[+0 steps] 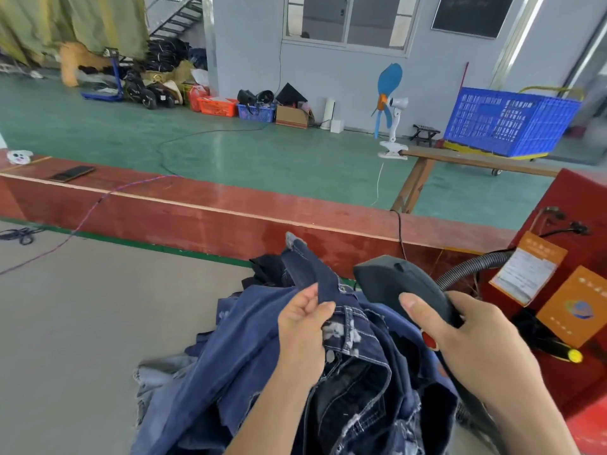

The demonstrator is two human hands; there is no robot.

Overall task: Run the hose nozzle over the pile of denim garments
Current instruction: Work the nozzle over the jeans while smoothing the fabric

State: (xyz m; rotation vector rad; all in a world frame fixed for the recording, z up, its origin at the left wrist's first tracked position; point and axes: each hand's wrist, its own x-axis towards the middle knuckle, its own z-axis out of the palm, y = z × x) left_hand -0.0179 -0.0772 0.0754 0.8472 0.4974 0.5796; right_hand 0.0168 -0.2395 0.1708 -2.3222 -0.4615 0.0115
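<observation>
The pile of denim garments [262, 372] is lying on the grey desk [82, 323], at its right end near the red board [230, 221] that is running along the far edge. Dark blue pieces are sitting on top; a paler piece is showing at the lower left of the pile.

The left hand [302, 333] is pinching a fold of dark blue denim between thumb and fingers, grip pressed together on the cloth, and is holding that strip up above the pile.

The right hand [473, 343] is wrapping its fingers round the black hose nozzle [397, 284], thumb lying along the near side. The nozzle's wide head is pointing left, just beside the raised strip; contact between them cannot be told. A ribbed grey hose [473, 267] is curving from behind the nozzle toward the red cabinet [578, 224] on the right.

A dark phone [73, 174] is resting on the red board at far left. A blue crate [509, 124] and a small clip fan [391, 103] are standing beyond, over the green floor [262, 152].
</observation>
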